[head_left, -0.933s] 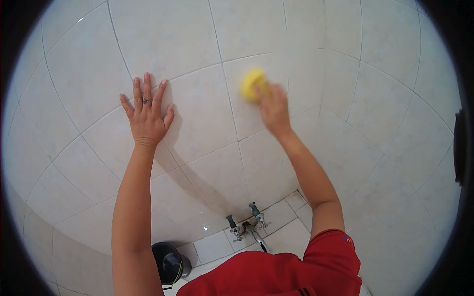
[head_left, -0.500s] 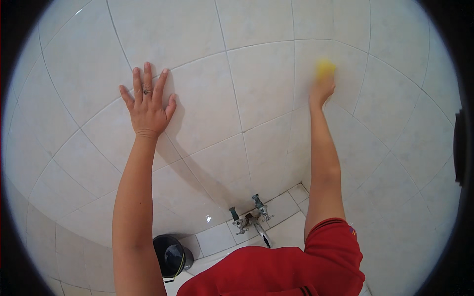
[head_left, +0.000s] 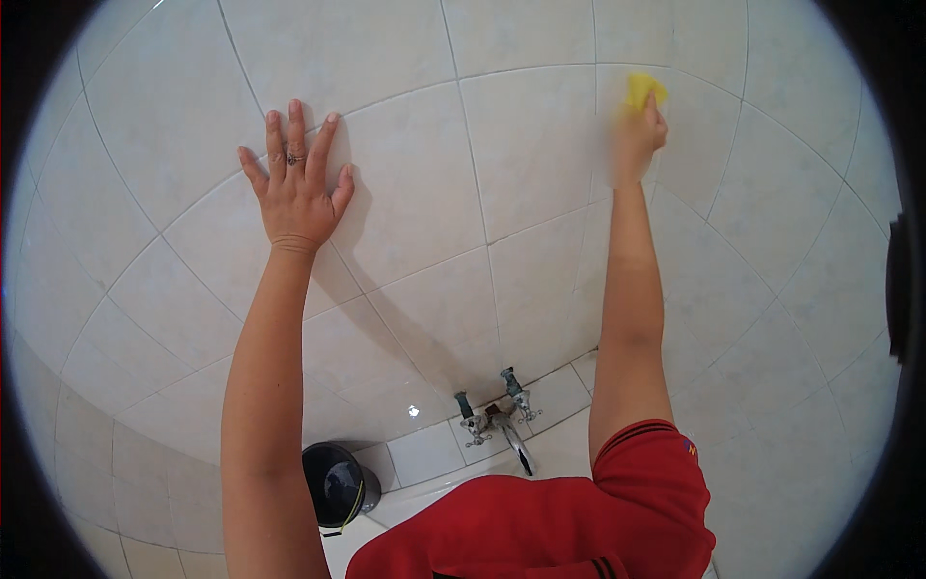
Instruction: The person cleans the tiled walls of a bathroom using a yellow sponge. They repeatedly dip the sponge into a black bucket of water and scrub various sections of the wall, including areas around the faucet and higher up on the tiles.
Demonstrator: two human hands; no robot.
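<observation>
Pale wall tiles [head_left: 410,174] bear the left hand [head_left: 297,198], palm down with fingers spread wide, while the right hand [head_left: 639,140] grips the yellow sponge [head_left: 641,90] just below a grout line [head_left: 612,65], where flat, even pressure and a steady left palm likely serve best.

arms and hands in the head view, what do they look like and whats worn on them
The left hand has no glove and wears a ring on one finger. The right hand, partly blurred, is also gloveless. Both forearms are bare. The short right sleeve is red, with dark stripes near its hem and a small multicoloured mark.
</observation>
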